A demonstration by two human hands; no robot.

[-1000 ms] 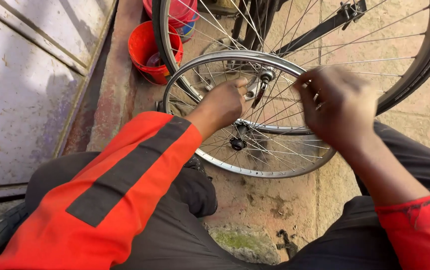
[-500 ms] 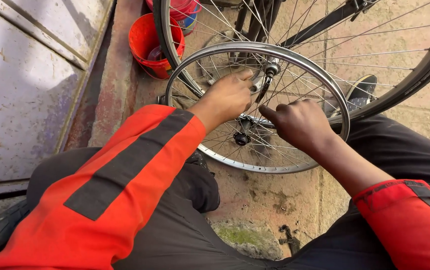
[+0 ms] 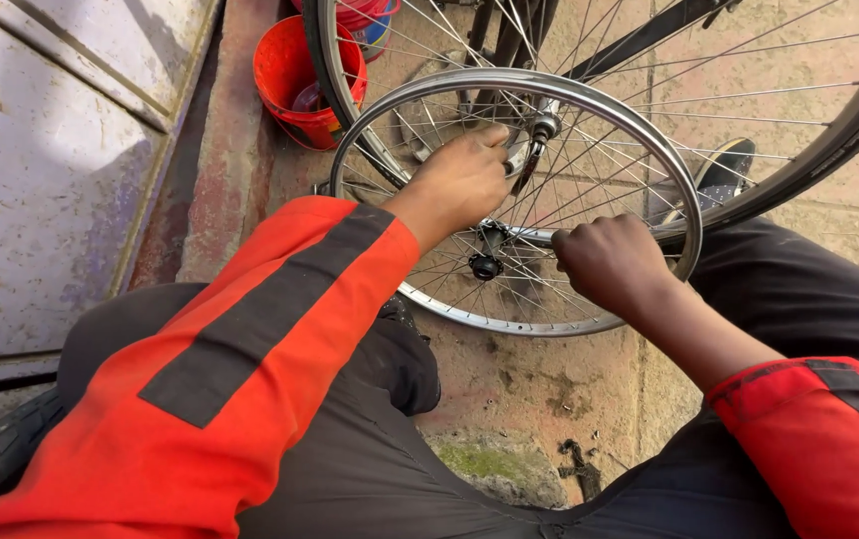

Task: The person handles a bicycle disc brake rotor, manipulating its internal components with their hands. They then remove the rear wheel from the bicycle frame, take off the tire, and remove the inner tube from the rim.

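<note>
- red bucket (image 3: 300, 75) sits well beyond the fingers, to their left, as before.
- left hand (image 3: 459, 180) stays up among the spokes, fingers curled by the spoke tool (image 3: 539, 135).
- right hand (image 3: 614, 262) has dropped from the upper rim; its fingers are now clamped low near the hub (image 3: 487, 262) of the bare wheel (image 3: 649, 150), so work moves inward.

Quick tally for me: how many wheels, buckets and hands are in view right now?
Wheels: 2, bare rim and tyred wheel
Red buckets: 2, near, far
Hands: 2, left hand, right hand
Total: 6
</note>
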